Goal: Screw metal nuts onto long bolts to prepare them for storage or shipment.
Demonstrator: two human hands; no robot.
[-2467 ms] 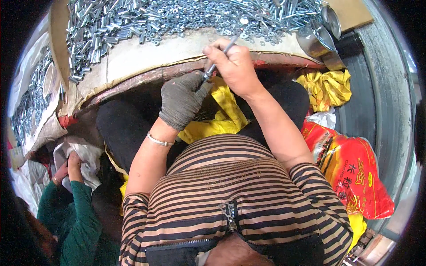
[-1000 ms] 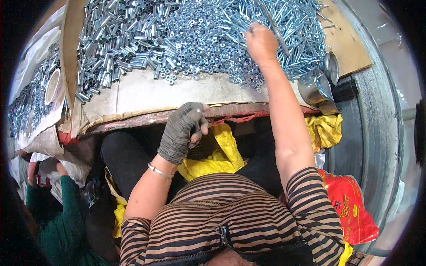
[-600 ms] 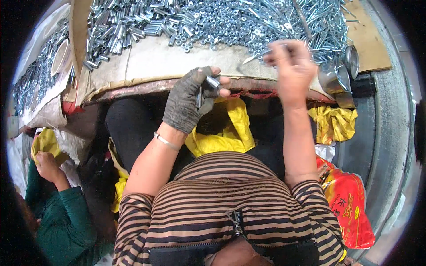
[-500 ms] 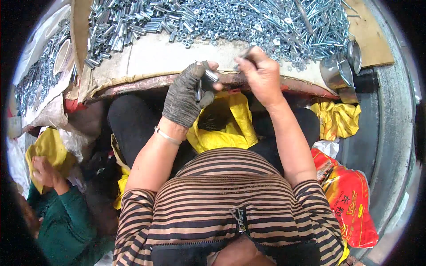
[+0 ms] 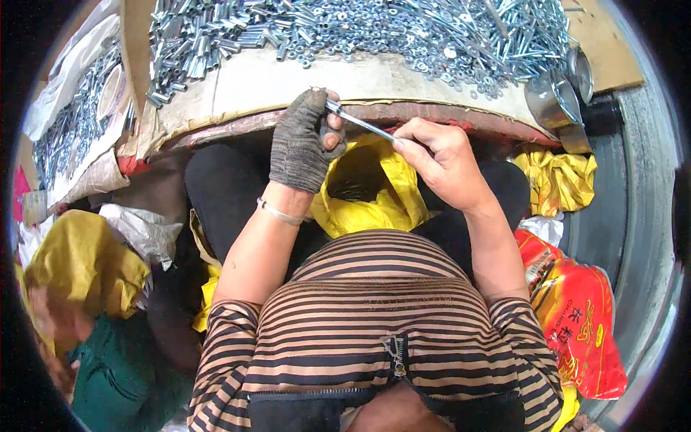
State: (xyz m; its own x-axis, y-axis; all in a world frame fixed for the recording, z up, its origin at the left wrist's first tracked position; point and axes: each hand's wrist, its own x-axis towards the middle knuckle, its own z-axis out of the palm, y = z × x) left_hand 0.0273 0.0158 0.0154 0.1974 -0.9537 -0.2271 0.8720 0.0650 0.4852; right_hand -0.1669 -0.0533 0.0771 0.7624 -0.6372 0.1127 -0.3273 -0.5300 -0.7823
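My left hand (image 5: 299, 140), in a grey fingerless knit glove, is closed around a short shiny metal sleeve (image 5: 332, 106) near the bench's front edge. From that sleeve a long thin metal rod (image 5: 363, 124) slants down to the right, its far end pinched between the thumb and fingers of my right hand (image 5: 448, 160), which is bare. Whether the rod's tip is inside the sleeve or only against it, I cannot tell. My left fingers hide whatever else lies in that palm. Below both hands, an open yellow bag (image 5: 337, 214) stands between my knees.
Loose metal sleeves (image 5: 191, 47), nuts and washers (image 5: 432, 61) and long rods (image 5: 529, 36) cover the bench behind its pale front strip (image 5: 248, 79). Metal cups (image 5: 551, 101) sit at the right corner. A red bag (image 5: 586, 331) lies right; a co-worker's green sleeve (image 5: 108, 367) is at left.
My right hand has come down and nearer, and the rod now reaches from it to the sleeve in my left hand. At left, the co-worker's yellow cloth has spread out.
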